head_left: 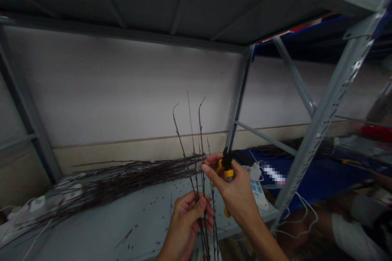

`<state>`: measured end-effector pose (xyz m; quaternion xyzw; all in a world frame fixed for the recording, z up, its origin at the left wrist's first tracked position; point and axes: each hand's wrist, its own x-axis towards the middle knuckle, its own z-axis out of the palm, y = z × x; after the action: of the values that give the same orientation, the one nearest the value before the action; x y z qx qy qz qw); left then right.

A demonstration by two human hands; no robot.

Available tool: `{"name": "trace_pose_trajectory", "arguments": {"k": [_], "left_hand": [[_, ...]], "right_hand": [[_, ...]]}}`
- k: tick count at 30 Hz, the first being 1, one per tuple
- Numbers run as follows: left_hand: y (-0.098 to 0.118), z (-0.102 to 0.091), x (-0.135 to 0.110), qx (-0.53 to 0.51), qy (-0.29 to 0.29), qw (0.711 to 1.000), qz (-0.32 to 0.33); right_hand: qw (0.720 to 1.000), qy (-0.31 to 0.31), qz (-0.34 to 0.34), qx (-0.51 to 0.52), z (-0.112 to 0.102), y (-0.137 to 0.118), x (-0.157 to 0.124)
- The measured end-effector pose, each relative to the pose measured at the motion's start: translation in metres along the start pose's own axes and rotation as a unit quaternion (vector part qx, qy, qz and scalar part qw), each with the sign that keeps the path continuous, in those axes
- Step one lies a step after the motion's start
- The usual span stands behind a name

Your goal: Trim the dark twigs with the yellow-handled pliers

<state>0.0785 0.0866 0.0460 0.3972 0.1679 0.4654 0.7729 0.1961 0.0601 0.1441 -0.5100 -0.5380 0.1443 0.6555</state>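
Observation:
My left hand [191,220] is closed around a few thin, dark budded twigs [200,183]. They stand upright, and their tips rise against the pale wall. My right hand [234,191], just above and to the right, holds yellow-handled pliers [228,167] with the black head pointing up. Its thumb and forefinger reach beside the twigs; I cannot tell whether they touch them. The palm and fingers partly hide the handles. Behind both hands a large bundle of similar twigs [122,179] lies across the grey shelf [147,222].
A metal upright [324,122] stands to the right, and an upper shelf [153,4] hangs overhead. White cables [309,216] dangle near the right edge. Small twig bits [124,237] are scattered on the shelf. Another person's leg [352,228] shows at lower right.

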Motion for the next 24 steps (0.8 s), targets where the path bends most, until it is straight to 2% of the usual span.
{"name": "trace_pose_trajectory", "arguments": {"k": [16, 24], "left_hand": [[0.003, -0.001, -0.005, -0.014, -0.008, 1.000, 0.001], [0.007, 0.007, -0.009, -0.016, -0.008, 1.000, 0.007]], "right_hand": [[0.999, -0.007, -0.034, -0.011, 0.002, 0.000, 0.007], [0.999, -0.031, -0.028, -0.003, -0.003, -0.004, 0.016]]}}
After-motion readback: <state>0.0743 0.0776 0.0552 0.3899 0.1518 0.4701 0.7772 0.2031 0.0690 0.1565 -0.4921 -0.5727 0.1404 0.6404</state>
